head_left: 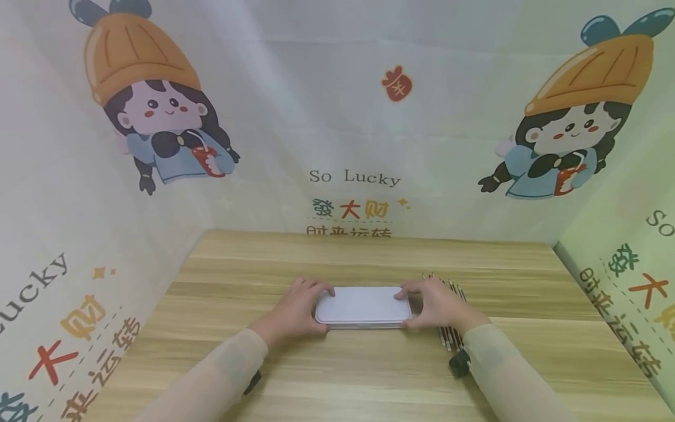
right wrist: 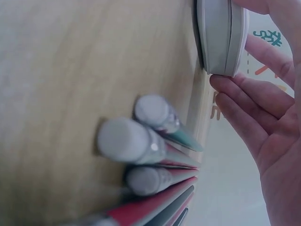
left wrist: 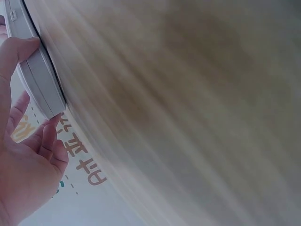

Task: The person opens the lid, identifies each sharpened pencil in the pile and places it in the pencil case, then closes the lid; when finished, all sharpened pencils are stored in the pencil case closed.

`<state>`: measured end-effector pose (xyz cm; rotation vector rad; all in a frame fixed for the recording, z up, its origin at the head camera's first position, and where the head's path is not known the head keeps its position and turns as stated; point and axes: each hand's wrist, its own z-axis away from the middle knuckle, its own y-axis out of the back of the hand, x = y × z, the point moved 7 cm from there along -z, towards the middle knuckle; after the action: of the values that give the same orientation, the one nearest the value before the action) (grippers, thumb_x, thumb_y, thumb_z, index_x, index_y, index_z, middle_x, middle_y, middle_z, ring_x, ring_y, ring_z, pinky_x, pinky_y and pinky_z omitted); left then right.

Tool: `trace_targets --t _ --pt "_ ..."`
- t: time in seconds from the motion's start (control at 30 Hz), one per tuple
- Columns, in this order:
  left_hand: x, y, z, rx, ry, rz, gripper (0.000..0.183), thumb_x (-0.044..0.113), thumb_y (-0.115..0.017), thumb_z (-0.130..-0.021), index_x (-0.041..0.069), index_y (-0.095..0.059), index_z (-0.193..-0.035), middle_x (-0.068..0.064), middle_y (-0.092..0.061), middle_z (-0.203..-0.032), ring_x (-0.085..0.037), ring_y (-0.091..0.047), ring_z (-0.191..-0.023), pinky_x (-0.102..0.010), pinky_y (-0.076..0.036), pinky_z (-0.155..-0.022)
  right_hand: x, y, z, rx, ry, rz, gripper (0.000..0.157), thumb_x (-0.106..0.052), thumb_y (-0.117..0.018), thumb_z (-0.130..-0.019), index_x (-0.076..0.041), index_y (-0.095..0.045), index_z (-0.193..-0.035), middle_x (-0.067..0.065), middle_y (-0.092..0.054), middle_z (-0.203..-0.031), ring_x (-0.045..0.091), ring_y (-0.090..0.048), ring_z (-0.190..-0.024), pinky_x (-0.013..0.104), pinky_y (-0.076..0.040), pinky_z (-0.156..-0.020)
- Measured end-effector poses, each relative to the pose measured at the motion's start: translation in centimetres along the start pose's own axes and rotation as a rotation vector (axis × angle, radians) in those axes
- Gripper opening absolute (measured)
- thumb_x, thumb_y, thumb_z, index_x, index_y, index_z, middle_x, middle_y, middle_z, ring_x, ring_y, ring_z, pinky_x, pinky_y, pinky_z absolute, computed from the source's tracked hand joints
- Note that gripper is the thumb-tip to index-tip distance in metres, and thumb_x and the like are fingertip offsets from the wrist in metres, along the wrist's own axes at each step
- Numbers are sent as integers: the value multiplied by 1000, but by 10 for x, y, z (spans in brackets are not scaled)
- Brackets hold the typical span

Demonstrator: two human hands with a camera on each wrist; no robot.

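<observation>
A white, flat, closed pencil case with rounded corners lies lengthwise on the wooden table. At its left end my left hand grips it, thumb on the near side and fingers at the far edge. My right hand holds the right end in the same way. The left wrist view shows the thumb pressed against the side of the case. Fingertips touch the far corner of the case in the right wrist view. Several pencils with white eraser ends lie beside it, partly hidden beneath my right wrist.
The wooden table ends at a printed cloth backdrop behind and at both sides. A small black object sits at the right wrist, near the pencils' close ends.
</observation>
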<state>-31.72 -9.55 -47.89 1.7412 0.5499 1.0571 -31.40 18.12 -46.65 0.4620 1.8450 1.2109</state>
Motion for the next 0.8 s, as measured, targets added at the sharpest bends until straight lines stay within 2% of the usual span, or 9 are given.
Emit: trace_targets --t 0.2,0.8 --pt "-1 -2 -1 1 -9 20 67 33 -93 -66 23 -64 -125 -3 -63 -132 -22 -49 -115 -41 -46 -103 0 2 0 -18 -12 6 55 -35 -92 -67 -13 -77 -115 19 -69 -134 39 -64 -126 54 -50 -110" --pt "0 -1 -3 -18 -14 -13 70 30 -93 -65 19 -64 -127 -6 -63 -135 -24 -50 -122 -44 -45 -110 -6 6 -5 -98 -48 54 54 -37 -93 -68 -15 -78 -115 18 -68 -135 40 -63 -127 54 -50 -110"
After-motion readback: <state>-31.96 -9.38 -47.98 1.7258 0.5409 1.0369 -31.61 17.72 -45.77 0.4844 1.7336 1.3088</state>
